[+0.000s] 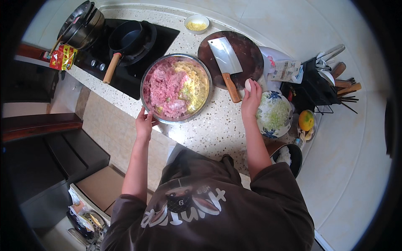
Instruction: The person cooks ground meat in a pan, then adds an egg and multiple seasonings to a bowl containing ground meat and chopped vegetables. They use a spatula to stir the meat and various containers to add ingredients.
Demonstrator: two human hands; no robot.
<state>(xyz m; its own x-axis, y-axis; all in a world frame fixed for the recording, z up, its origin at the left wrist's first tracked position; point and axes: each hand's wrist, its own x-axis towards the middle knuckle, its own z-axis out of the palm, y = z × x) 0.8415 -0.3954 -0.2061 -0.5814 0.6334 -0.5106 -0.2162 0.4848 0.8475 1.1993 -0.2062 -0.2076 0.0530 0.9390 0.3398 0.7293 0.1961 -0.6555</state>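
Note:
A steel mixing bowl (145,108) holds raw minced meat (163,84) beside a yellowish chopped mixture (198,84). The fingers of my left hand (145,125) touch the bowl's lower left rim. An egg (247,84) is held in the fingertips of my right hand (252,100), above the edge of a round dark cutting board (249,56). On that board lies a cleaver (225,56), its wooden handle (230,88) pointing towards me. To the right of my right hand is a patterned plate (270,133) with chopped pale green vegetable (274,117).
A black pan (127,36) sits on the cooktop (163,33), beside stacked pots (84,28) and a red-yellow packet (63,57). A small bowl (197,24) stands by the wall. At right are a black utensil rack (304,91), a fruit (306,120) and a pot of white food (296,160).

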